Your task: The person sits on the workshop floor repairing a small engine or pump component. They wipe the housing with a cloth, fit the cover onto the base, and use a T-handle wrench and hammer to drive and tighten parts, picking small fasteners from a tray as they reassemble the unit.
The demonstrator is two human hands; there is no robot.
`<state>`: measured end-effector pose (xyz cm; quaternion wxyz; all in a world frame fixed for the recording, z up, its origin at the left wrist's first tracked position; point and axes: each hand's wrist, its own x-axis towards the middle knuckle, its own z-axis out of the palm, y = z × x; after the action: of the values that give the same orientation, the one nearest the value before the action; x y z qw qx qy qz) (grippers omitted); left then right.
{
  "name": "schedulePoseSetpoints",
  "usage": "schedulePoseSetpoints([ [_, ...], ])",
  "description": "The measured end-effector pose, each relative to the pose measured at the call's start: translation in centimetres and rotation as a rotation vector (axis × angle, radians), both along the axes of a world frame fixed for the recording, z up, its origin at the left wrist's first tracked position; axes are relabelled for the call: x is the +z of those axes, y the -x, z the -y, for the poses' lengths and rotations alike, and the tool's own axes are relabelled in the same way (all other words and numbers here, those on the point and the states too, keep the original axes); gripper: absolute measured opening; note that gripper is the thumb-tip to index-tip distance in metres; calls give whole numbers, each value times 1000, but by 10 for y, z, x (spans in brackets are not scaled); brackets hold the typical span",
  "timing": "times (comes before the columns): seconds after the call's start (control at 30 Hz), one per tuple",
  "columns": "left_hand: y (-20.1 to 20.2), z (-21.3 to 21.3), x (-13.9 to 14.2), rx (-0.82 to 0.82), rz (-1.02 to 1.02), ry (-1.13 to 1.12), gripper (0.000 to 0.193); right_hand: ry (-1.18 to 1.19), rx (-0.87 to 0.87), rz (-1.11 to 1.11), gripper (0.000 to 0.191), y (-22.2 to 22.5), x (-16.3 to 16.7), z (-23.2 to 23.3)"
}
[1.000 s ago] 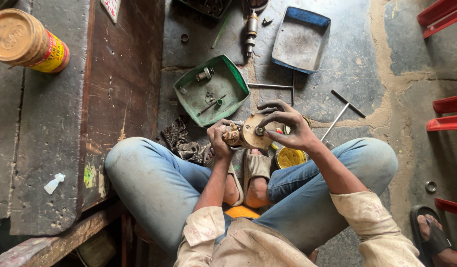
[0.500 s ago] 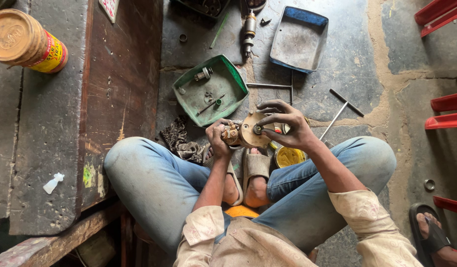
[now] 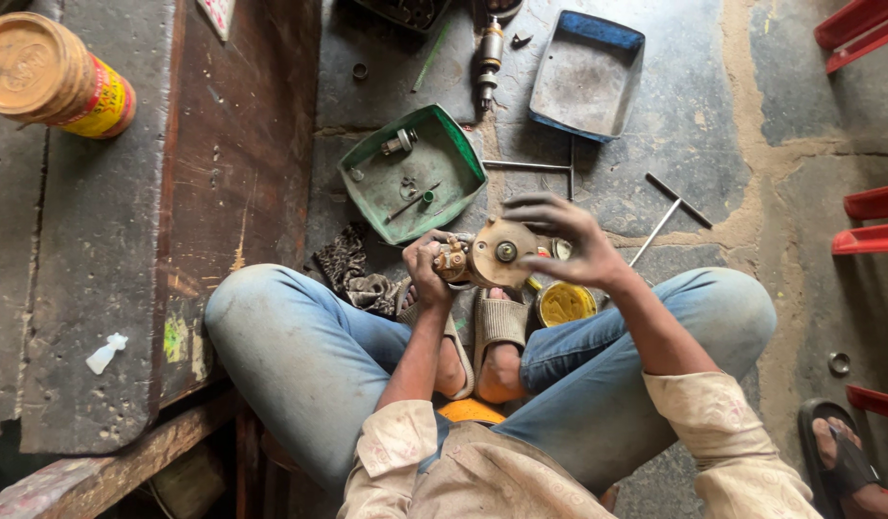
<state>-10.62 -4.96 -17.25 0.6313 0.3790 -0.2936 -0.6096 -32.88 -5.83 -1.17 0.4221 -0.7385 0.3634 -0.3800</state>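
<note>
Hands meet over the person's feet, above the floor between the knees. Left hand (image 3: pixel 427 269) is wrapped round a small metal part (image 3: pixel 453 259), brass-coloured w/ bits sticking out, which looks joined to a round tan disc (image 3: pixel 501 252) w/ a dark hub at centre. Right hand (image 3: pixel 571 240) sits over the disc's far side, fingers (image 3: pixel 535 204) spread wide & curled on its rim, so both hands are holding the same piece.

Handling, as a guess: metal assy, stiff, prob. fairly heavy for its size & greasy, so slippery. Disc rim gives the broadest hold; the small part's body is the safer spot than the thin bits, which could bend or nick a finger.

Around it on the floor: yellow tin (image 3: pixel 565 303) just beside the right forearm, open, w/ yellow stuff inside. Green tray (image 3: pixel 463 154) ahead of the hands w/ small parts in it; blue tray (image 3: pixel 590 27) further off, well apart. Dark rag (image 3: pixel 352 274) lies by the left knee. Thin rods (image 3: pixel 676 200) near the right hand. Can (image 3: pixel 54 77) stands at the far left corner of the bench (image 3: pixel 126 288).
</note>
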Motion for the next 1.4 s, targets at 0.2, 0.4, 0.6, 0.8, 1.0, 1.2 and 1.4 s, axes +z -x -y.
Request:
schedulePoseSetpoints([
  [0.2, -1, -2, 2, -1, 106, 21, 32, -376, -243, 72, 45, 16, -30, 66],
  [0.4, -1, 3, -9, 12, 121, 43, 30, -131, -20, -511, 33, -16, -111, 159],
  [0.6, -1, 5, -16, 1, 6, -71, 31, 52, 124, -709, 21, -85, -196, 209],
  [0.8, -11, 22, 5, -68, 151, -49, 35, 29, 47, -713, 31, -135, -240, 242],
  [1.0, -18, 37, 27, -133, 204, -58, 41, -28, 27, -849, 38, -156, -264, 254],
  [1.2, -15, 36, 24, -133, 98, -42, 40, -26, 14, -678, 16, -148, -260, 255],
  [1.4, -13, 13, -30, -99, 138, -12, 36, -3, 114, -620, 7, -100, -191, 237],
])
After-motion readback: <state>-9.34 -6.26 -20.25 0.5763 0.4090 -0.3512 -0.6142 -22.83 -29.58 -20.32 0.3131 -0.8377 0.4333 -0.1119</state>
